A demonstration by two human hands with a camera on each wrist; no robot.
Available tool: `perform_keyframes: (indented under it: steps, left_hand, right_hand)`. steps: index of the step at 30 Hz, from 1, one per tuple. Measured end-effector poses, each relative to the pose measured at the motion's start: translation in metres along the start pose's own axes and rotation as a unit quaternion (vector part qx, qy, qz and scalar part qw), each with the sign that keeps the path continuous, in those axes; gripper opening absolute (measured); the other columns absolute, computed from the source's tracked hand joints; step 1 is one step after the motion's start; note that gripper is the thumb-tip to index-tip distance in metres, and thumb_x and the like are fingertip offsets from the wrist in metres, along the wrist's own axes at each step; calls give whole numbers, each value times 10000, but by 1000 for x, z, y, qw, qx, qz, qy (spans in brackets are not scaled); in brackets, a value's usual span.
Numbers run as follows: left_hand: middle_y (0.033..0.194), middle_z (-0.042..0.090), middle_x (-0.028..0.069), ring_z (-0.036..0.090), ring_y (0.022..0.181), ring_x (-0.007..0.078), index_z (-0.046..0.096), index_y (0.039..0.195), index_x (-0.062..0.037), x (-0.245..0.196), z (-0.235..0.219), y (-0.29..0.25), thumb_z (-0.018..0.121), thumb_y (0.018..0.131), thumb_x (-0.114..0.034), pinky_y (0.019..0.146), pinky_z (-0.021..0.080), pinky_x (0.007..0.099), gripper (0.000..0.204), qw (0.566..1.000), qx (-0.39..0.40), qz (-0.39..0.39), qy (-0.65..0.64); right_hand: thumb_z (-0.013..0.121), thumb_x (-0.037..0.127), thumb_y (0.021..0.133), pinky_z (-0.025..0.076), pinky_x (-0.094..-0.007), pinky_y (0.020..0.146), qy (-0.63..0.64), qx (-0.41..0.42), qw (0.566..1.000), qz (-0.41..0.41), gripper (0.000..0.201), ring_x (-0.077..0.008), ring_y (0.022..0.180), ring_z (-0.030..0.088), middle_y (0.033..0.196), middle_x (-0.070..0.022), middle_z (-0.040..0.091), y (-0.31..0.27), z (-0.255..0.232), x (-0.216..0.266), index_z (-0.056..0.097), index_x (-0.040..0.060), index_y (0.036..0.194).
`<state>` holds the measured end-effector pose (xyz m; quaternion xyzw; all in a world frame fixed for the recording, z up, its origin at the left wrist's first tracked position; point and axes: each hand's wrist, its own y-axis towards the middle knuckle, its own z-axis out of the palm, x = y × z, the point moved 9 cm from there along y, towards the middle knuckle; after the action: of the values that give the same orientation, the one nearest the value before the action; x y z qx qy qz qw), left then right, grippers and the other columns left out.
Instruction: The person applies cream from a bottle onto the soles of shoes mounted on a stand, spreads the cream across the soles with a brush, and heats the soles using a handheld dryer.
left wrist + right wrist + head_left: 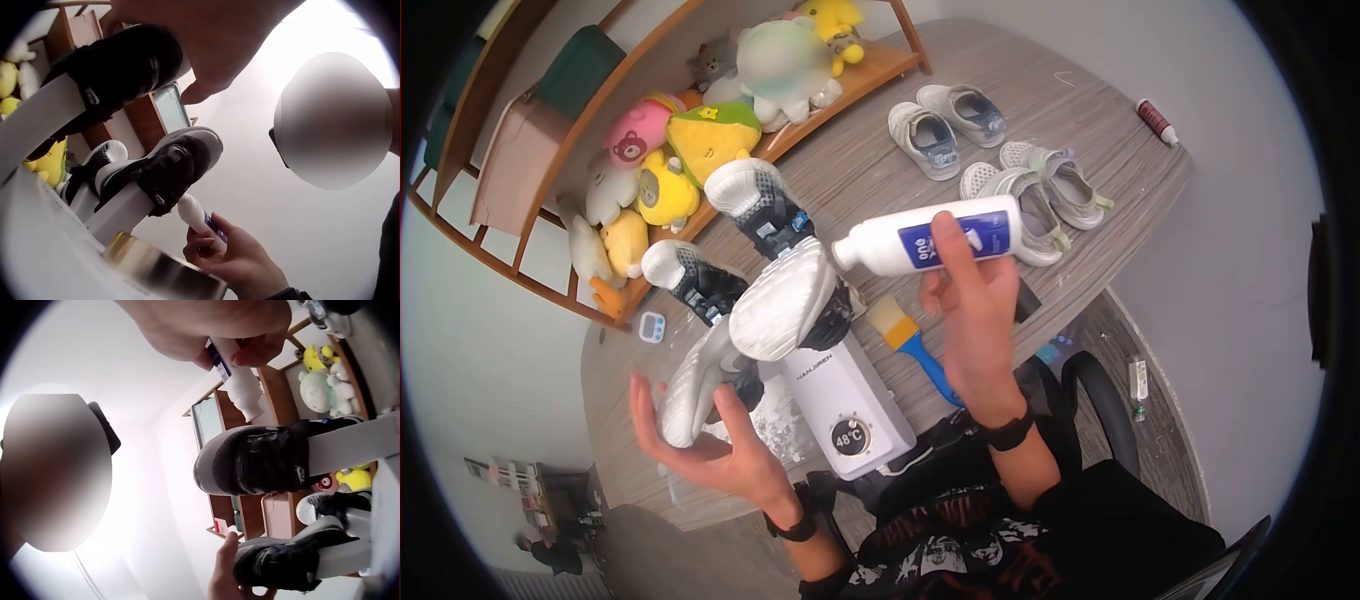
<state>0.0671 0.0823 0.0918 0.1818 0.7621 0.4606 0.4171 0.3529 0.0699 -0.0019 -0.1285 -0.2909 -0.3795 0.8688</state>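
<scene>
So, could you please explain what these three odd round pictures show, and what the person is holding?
No robot here: a person wears three cameras. The head view looks down at both hands; each wrist view looks up from below that hand.

The right hand holds a white bottle with a blue label in its grip, nozzle pointing at the shoes. The left hand touches a shoe mounted on a white machine, whose dial reads 48°C. Three more dark shoes sit on its other arms, soles outward.

On the grey wooden table lie two pairs of pale shoes, a blue-handled brush and a small dark bottle. Plush toys fill the shelf behind.
</scene>
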Motion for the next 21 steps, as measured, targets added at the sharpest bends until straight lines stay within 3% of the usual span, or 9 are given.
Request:
perform_keyframes:
  steps: [1, 4, 6, 9, 17, 19, 21]
  left_hand:
    - [1536, 459, 189, 453, 1412, 324, 465, 1450, -14, 4, 0, -4, 719, 864, 7, 1183, 366, 489, 638, 999, -23, -27, -1]
    - [1541, 437, 183, 462, 1394, 313, 454, 1426, -36, 12, 3, -7, 739, 879, 21, 1158, 412, 456, 619, 995, -51, -72, -41]
    - [1534, 438, 180, 468, 1383, 307, 457, 1407, -40, 13, 3, -8, 737, 893, 20, 1137, 435, 445, 588, 996, -48, -71, -38]
    - [1515, 446, 174, 477, 1365, 300, 461, 1382, -44, 16, 2, -9, 731, 911, 24, 1114, 459, 435, 548, 996, -46, -70, -42]
    - [1499, 449, 170, 460, 1379, 293, 453, 1396, -31, 20, 0, -10, 717, 920, 35, 1141, 430, 443, 549, 994, -44, -81, -58]
    - [1551, 422, 154, 500, 1345, 247, 419, 1436, -10, 18, 0, -9, 704, 977, -12, 1051, 549, 386, 540, 997, -14, -69, 10]
    - [1559, 410, 161, 460, 1386, 267, 388, 1461, -6, 12, -2, -7, 707, 967, -7, 1095, 513, 410, 588, 998, -19, -56, 18]
  right_hand:
    - [784, 244, 975, 348, -215, 478, -4, 3, 1000, 8, 217, -10, 553, 476, 775, 28, 647, 2, -4, -6, 671, 60, 1002]
    - [792, 255, 971, 284, -214, 464, -25, 11, 1000, 15, 227, 10, 530, 418, 743, 57, 622, 1, -11, -15, 669, 66, 990]
    - [800, 265, 966, 229, -222, 462, -12, 8, 998, 56, 242, 22, 523, 359, 751, 75, 607, 2, -16, -25, 666, 65, 984]
    - [806, 263, 961, 202, -232, 465, -4, -4, 999, 51, 252, 26, 531, 327, 767, 79, 603, 2, -21, -29, 666, 57, 1001]
    - [826, 248, 943, 206, -226, 468, -16, -1, 997, 79, 303, 25, 539, 322, 875, 53, 617, 3, -26, -43, 647, 42, 1076]
    - [828, 245, 941, 211, -224, 469, -14, -6, 997, 73, 304, 21, 539, 319, 885, 49, 624, 4, -29, -44, 646, 42, 1075]
    - [830, 244, 939, 216, -220, 471, -13, -9, 997, 74, 303, 21, 542, 327, 884, 43, 629, 1, -29, -41, 646, 42, 1072]
